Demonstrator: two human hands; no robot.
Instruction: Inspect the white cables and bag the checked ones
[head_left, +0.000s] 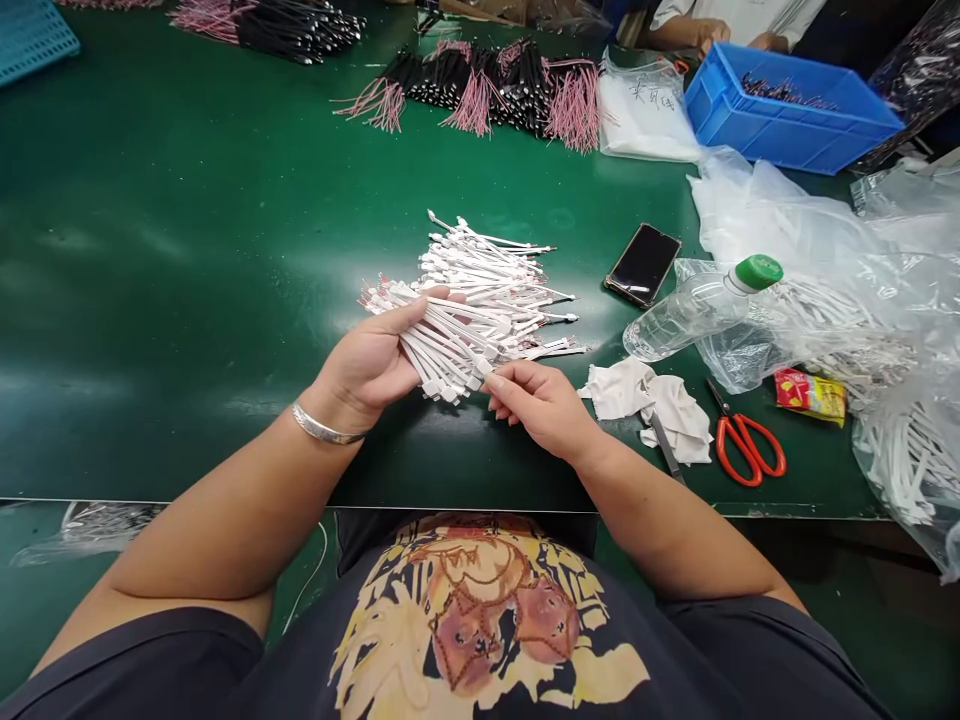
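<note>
My left hand point(371, 362) is wrapped around a thick bundle of short white cables point(442, 345) just above the green table. A silver bangle sits on that wrist. My right hand point(541, 402) pinches the near end of the same bundle, its fingers curled against the cable tips. More white cables point(487, 268) lie in a loose pile on the table right behind the held bundle.
A phone point(643, 263), a clear bottle with a green cap point(697, 305), a white cloth point(652, 400) and red scissors point(746, 445) lie to the right. Plastic bags point(847, 260) of cables fill the right side. Black-and-pink wire bundles point(495, 85) and a blue bin point(787, 110) sit at the back, where another person's hands show.
</note>
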